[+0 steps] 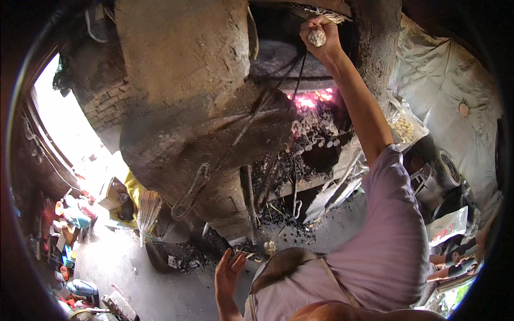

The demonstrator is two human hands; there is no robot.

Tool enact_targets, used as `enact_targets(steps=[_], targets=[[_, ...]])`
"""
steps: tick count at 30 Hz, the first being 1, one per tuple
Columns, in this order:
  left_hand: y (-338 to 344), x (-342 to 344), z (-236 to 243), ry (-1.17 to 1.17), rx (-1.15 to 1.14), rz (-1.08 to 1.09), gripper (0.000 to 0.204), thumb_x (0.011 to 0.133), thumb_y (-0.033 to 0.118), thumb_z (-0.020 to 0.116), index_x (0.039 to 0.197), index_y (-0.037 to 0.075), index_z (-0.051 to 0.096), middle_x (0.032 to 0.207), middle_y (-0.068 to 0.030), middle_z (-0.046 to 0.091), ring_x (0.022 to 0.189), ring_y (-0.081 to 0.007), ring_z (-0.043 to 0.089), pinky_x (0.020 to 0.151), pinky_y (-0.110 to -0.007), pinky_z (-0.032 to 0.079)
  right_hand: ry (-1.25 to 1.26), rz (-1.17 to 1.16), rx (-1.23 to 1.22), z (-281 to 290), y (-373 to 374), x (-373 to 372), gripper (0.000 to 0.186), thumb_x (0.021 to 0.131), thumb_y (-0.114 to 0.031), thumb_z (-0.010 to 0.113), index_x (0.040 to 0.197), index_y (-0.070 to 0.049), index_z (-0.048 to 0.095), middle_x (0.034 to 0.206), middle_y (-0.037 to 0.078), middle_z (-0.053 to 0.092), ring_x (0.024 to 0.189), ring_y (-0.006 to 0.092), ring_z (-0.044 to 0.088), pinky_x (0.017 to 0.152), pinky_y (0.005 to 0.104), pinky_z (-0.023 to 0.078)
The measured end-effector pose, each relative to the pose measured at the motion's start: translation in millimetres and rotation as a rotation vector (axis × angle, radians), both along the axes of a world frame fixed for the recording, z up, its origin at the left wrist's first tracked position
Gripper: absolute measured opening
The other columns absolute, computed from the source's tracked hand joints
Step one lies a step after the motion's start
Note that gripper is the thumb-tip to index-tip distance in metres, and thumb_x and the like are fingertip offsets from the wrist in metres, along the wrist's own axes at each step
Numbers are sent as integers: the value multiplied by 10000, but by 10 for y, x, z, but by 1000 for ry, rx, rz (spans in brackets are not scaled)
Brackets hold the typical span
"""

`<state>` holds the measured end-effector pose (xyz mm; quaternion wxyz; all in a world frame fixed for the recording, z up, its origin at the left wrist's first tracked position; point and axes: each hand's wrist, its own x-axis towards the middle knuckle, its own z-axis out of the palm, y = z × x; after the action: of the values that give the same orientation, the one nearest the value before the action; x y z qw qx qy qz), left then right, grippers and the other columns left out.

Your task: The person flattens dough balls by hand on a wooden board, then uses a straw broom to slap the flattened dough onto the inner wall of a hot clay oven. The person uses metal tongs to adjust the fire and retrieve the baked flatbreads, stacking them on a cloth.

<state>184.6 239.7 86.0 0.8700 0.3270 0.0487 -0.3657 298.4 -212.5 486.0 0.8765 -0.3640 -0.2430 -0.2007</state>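
Note:
My right arm is stretched up to the dark mouth of a clay stove (182, 53). My right hand (329, 47) is closed around the handle of a straw brush (317, 37); the handle's pale round end faces me and frayed bristles show beyond the fist. Below it, coals (313, 98) glow red in the stove's lower opening. Long metal fire hooks (238, 136) lean across the stove front, apart from both hands. Low in front of my body, my left hand (229, 270) is raised, empty, with its fingers apart.
A straw broom (148, 211) stands left of the stove. Bottles and boxes (69, 235) crowd the far left. At right are a clear bag of pale pieces (404, 128), a round metal container (448, 168) and a white packet (448, 226). Black cinders (292, 230) litter the stove's foot.

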Motion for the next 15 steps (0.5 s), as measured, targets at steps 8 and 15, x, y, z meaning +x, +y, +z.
enact_targets(steps=[8,15], targets=[[-166,-40,-123,-68,-27,-77,377,875,240,477,1195,43,445,1081,-236,543,962,-281,577,898,-393,425,411,-600,-274,-719,-66,-97,82,697,-75,504,634,-26,525,550,119,526,429,196,526,377,311,453],[-229,-142,-198,-65,-1,-162,416,883,254,464,1227,26,415,1108,-240,524,994,-302,557,885,-405,436,149,9,137,-835,372,-839,350,597,-105,549,922,-3,464,605,74,466,446,151,460,343,263,417]])
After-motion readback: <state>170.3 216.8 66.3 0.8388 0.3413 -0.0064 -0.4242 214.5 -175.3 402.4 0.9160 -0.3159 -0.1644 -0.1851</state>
